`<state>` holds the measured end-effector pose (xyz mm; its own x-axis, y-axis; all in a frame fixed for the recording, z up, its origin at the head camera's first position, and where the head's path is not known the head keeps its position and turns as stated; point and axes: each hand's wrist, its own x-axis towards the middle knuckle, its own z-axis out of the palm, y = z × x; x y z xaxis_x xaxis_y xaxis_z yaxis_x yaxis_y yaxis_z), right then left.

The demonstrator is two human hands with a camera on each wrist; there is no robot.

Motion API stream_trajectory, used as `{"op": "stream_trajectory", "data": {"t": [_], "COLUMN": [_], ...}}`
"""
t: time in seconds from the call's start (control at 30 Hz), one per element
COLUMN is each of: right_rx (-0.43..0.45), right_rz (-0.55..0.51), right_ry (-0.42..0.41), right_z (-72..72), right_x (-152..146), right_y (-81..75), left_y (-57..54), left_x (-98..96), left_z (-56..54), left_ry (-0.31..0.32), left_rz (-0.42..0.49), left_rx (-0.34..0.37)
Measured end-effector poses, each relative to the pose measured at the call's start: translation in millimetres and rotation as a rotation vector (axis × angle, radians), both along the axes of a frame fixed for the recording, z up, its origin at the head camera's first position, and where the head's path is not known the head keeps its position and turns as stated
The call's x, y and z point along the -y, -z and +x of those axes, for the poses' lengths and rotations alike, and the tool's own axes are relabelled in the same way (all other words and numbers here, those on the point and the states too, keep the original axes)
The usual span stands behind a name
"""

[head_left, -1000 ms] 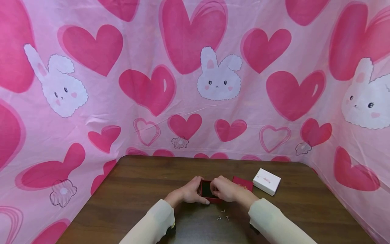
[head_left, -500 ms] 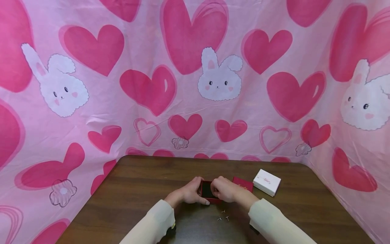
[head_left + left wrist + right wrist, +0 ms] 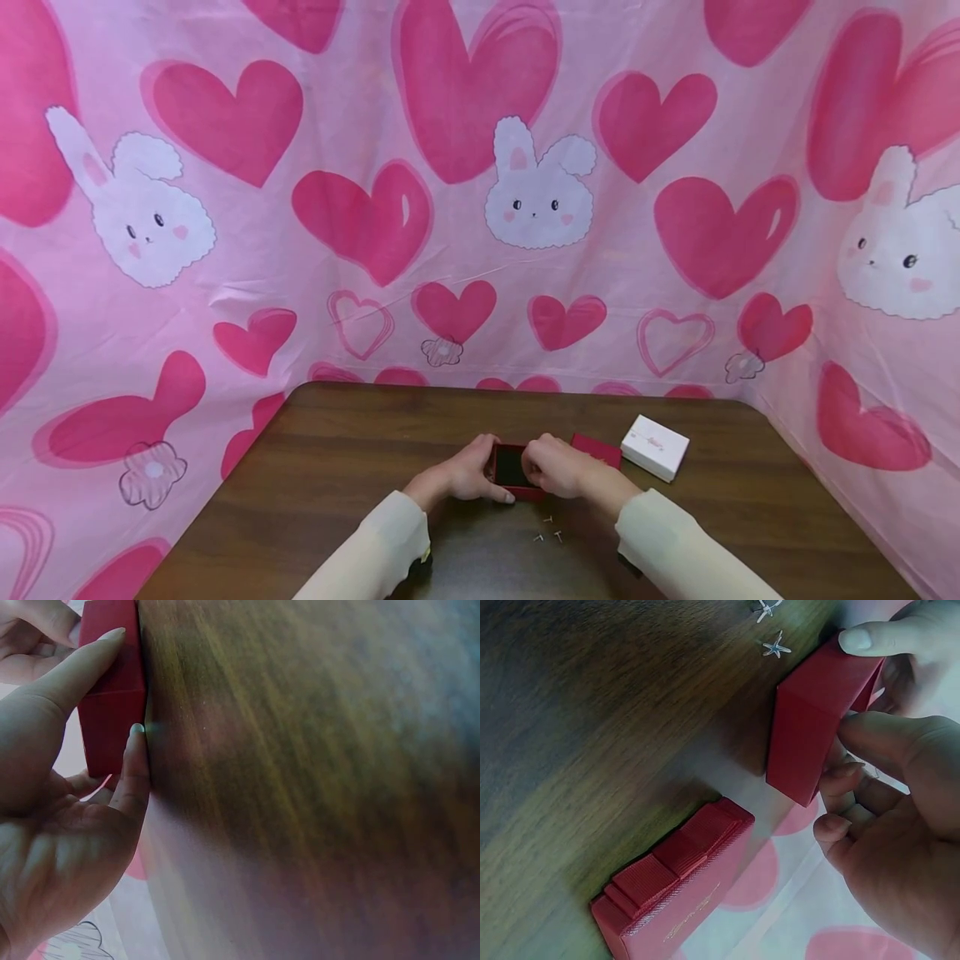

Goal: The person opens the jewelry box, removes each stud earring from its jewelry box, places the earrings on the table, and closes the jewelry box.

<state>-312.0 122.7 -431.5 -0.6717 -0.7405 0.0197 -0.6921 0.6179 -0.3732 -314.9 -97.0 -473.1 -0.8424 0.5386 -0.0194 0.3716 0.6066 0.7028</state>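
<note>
An uncovered red gift box with a dark lining stands mid-table. My left hand holds its left end, thumb along the near wall and fingers around the far side. At the box's right end is my right hand, fingers curled and thumb and fingertips dipping inside the rim. A pale glint shows by these fingers in the right wrist view, but what they pinch, if anything, is hidden. Nearer me lie three small silvery pieces; in the right wrist view one is a starfish-shaped stud.
Just right of the box lies its red lid, with a ribbon bow and gold lettering. Beyond it sits a white box with red print. The brown wooden table meets a pink heart-patterned cloth at the back and sides.
The view shifts very slightly. Both hands stay at the red box, and the lid, white box and small pieces keep their places.
</note>
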Motion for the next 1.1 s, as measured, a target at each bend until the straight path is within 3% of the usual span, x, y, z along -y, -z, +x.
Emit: {"op": "stream_trajectory", "data": {"t": [0.67, 1.1], "right_rx": [-0.063, -0.059], "right_rz": [-0.022, 0.004], "right_ry": [-0.039, -0.019], "right_z": [6.5, 7.4], "right_x": [-5, -14], "right_y": [-10.0, -11.0], "left_y": [1.4, 4.3], "left_x": [-0.1, -0.1], "left_z": [-0.7, -2.0], "left_ry": [-0.015, -0.018], "left_rz": [0.004, -0.002], "left_rx": [-0.007, -0.014]}}
